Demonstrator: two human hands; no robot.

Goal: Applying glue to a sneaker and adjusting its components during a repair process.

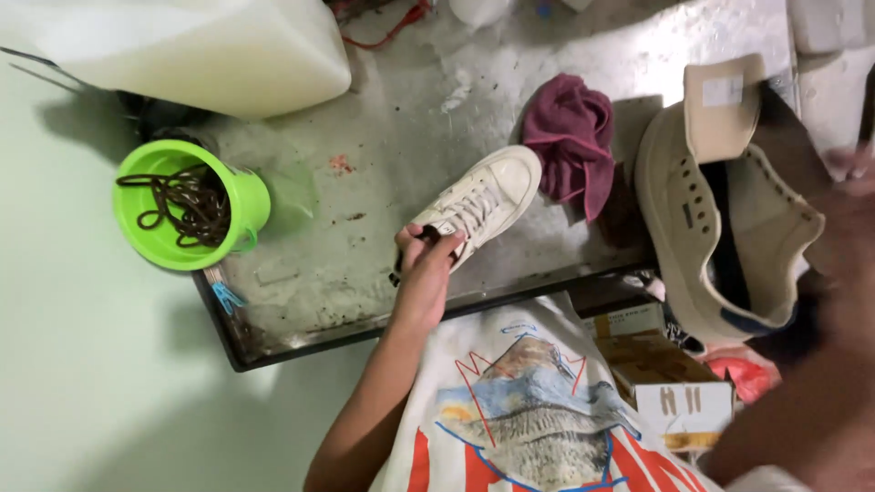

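Left hand [427, 264] closed on the heel end of a small cream laced sneaker [478, 202], with something dark pinched at the fingertips there, too small to identify. Sneaker lying on a stained grey tabletop [392, 137], toe pointing toward a crumpled maroon rag [574, 137] just beside it. Right hand [843, 210] close to the lens and blurred, apparently gripping a larger beige unlaced shoe [720, 200] held up in the air, tongue flipped upward; exact grasp hard to make out. Off to the left, a bright green cup [187, 214] holding tangled brown laces [182, 200], standing near the table's edge. Above it, a big translucent white jug [191, 46]. Below the raised shoe, cardboard boxes [670, 383] beside the printed white shirt [529, 410]
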